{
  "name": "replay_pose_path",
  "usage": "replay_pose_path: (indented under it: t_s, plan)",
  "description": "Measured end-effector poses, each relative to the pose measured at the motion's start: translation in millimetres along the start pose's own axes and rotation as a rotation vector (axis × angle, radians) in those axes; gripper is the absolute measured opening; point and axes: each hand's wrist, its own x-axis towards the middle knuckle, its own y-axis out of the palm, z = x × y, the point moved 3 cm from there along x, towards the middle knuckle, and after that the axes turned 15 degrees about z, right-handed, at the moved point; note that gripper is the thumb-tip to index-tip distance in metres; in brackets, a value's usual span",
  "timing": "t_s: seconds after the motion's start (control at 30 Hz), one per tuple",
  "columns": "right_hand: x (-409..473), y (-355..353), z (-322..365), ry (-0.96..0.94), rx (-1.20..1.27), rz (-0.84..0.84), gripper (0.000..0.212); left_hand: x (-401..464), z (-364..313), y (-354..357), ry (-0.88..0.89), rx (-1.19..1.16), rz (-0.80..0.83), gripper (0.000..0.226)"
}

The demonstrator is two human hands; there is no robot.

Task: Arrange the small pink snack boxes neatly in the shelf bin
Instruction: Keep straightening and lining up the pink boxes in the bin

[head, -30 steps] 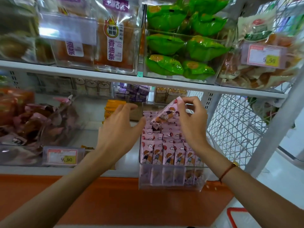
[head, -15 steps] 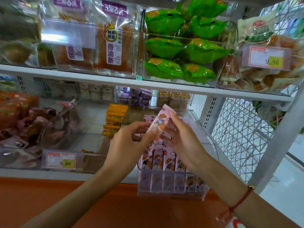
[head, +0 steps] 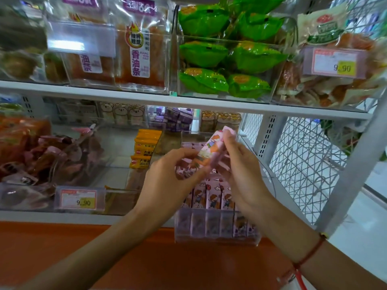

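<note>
A clear plastic bin on the lower shelf holds several small pink snack boxes standing upright in rows. My right hand grips one pink box and holds it tilted above the bin. My left hand pinches the lower end of that same box with its fingertips. Both hands hide the middle rows of the bin.
Yellow-orange packets lie left of the bin. A bin of dark wrapped snacks with a 9.90 price tag stands further left. Green packs fill the upper shelf. A wire mesh panel and a metal post close the right side.
The right hand brought the pink box down and toward me from above the bin. The left hand came in and took hold of its lower end.
</note>
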Motion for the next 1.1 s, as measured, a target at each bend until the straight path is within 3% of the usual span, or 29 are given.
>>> replay_pose_path:
  t_s: [0.1, 0.27, 0.4, 0.47, 0.57, 0.67, 0.77, 0.87, 1.0, 1.1]
  plan:
    - [8, 5, 11, -0.024, -0.158, 0.019, 0.048, 2, 4, -1, 0.003, -0.053, 0.0, 0.037]
    - [10, 12, 11, 0.026, -0.227, 0.225, 0.043, 3, 9, -6, 0.037, -0.167, -0.017, 0.023]
    - [-6, 8, 1, -0.107, -0.283, 0.119, 0.032, 3, 10, -4, 0.056, 0.023, 0.024, 0.033]
    - [-12, 4, -1, -0.13, -0.246, 0.07, 0.041, 3, 6, -2, 0.097, 0.106, 0.031, 0.039]
    - [-13, -2, -1, -0.051, -0.217, 0.125, 0.067, 5, 6, -4, 0.101, 0.152, -0.013, 0.042]
    - [-12, -6, 1, -0.012, -0.183, 0.204, 0.061, 7, 5, -6, 0.054, -0.024, 0.032, 0.039]
    - [-12, -13, 0, 0.007, -0.196, 0.158, 0.059, 8, -1, 1, 0.044, -0.22, 0.2, 0.023]
    - [-13, -14, -1, 0.08, -0.149, 0.101, 0.047, 5, -4, 11, -0.172, -0.551, 0.382, 0.03]
    - [-11, -13, -4, 0.144, -0.136, 0.072, 0.043, 6, -2, 17, -0.271, -0.603, 0.402, 0.032]
    - [-10, -10, -3, 0.12, -0.163, 0.066, 0.04, 7, -3, 16, -0.203, -0.534, 0.365, 0.03]
